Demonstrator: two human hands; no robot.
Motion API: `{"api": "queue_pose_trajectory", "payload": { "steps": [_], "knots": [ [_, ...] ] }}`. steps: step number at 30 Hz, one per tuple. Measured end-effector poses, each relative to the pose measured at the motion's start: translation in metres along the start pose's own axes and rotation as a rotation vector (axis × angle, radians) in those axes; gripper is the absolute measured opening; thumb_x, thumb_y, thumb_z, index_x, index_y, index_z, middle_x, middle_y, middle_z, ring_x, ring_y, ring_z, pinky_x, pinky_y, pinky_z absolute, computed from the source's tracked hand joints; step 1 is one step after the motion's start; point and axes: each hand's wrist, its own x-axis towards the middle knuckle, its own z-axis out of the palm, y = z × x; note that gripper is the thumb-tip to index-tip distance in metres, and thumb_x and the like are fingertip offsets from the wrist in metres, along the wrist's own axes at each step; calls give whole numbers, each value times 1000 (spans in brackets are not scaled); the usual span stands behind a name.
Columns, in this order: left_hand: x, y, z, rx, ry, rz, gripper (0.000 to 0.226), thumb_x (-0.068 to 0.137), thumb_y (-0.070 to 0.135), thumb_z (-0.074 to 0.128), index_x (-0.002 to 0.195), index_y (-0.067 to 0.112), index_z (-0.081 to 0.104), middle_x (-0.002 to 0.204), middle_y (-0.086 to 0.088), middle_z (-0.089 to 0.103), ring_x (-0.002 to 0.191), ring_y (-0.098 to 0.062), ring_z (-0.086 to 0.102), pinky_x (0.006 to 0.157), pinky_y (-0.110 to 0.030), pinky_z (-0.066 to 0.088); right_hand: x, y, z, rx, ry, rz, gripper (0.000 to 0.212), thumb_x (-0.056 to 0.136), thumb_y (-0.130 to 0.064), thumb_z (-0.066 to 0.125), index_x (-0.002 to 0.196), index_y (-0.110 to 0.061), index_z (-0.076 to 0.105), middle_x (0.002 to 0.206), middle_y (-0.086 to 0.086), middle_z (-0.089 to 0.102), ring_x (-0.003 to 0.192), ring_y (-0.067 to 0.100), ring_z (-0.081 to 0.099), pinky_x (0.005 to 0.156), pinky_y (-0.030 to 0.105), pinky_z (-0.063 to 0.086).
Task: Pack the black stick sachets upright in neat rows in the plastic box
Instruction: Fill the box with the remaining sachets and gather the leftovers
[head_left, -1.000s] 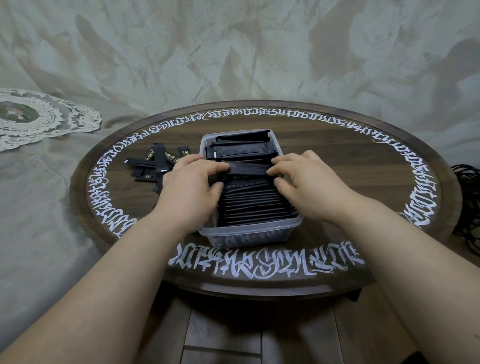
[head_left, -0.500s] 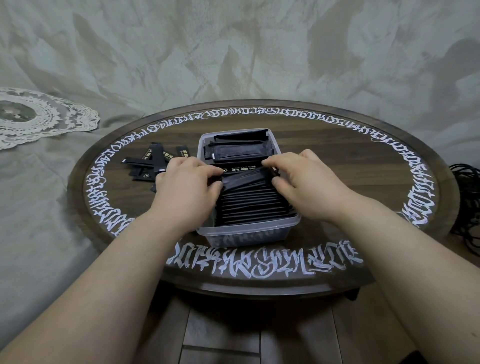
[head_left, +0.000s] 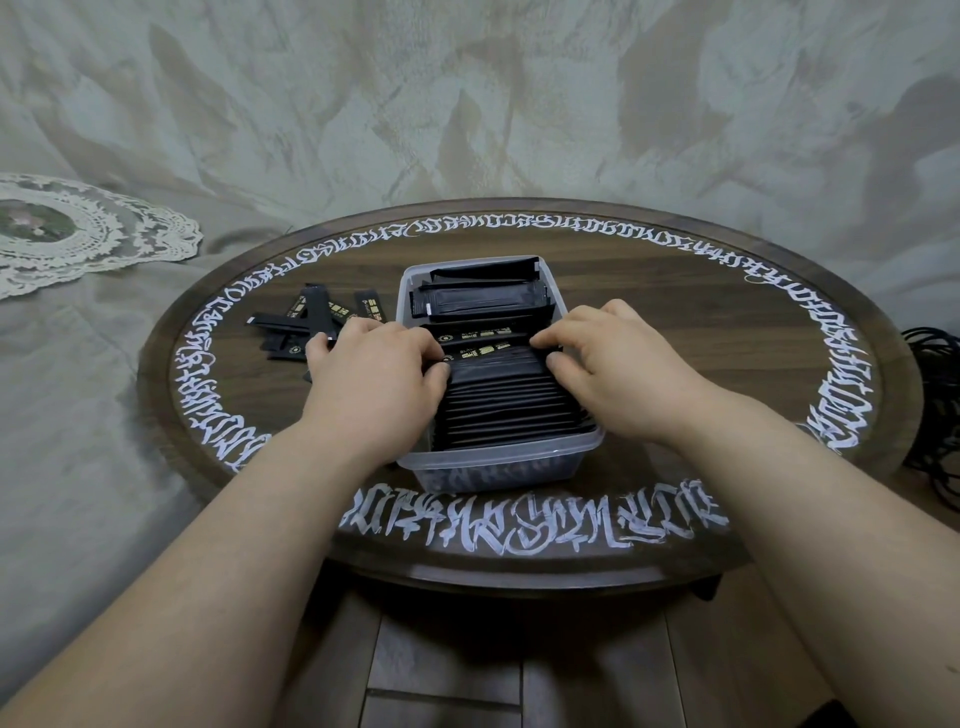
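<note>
While both hands work over the round tabletop (head_left: 675, 332), the plastic box (head_left: 498, 470) sits between them, nearly full.
The left hand (head_left: 379, 374) and right hand (head_left: 608, 374) pinch opposite ends of the crosswise sachets (head_left: 488, 358), now tipped back, gold print showing; loose sachets (head_left: 311, 317) lie nearer the left.

There is a single view, from a wide-angle camera worn on the person's head. It looks forward and steeply down onto the round worktop (head_left: 675, 332), close enough that both forearms fill the lower frame, while floor and wall curve around the worktop's rim.
</note>
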Motion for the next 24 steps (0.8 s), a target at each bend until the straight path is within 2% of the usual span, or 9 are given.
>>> {"api": "queue_pose_trajectory", "payload": {
  "steps": [10,15,18,21,24],
  "knots": [
    [-1,-1,0,-71,-21,-9,18,95,41,49,106,32,60,106,12,58,130,-19,31,112,-62,12,0,-1,0,34,-47,12,40,99,-26,35,137,-32,46,127,-14,55,100,12,31,88,29,35],
    [-3,-3,-1,-176,61,23,6,90,34,59,96,34,59,88,19,42,129,-14,30,114,-61,9,0,-1,0,13,20,8,38,98,-26,39,135,-30,49,124,-9,56,99,11,34,92,32,38],
    [-3,-4,-1,-222,55,58,10,90,28,59,93,38,57,97,16,47,128,-11,32,115,-56,8,-1,0,-1,3,66,-13,35,97,-26,43,130,-31,55,115,-8,58,95,11,35,89,31,38],
    [-4,-5,0,-249,18,102,22,96,28,50,107,41,63,107,14,54,127,-9,34,115,-55,10,-3,0,-3,82,56,-22,34,96,-27,46,128,-33,56,101,-15,59,94,11,36,82,28,35],
    [-4,-6,1,-270,29,132,27,98,34,44,115,43,64,106,17,56,125,-8,35,113,-54,15,-7,-1,-4,141,43,-21,31,97,-34,46,125,-36,59,80,-22,53,97,10,37,79,26,35]
  ]
}}
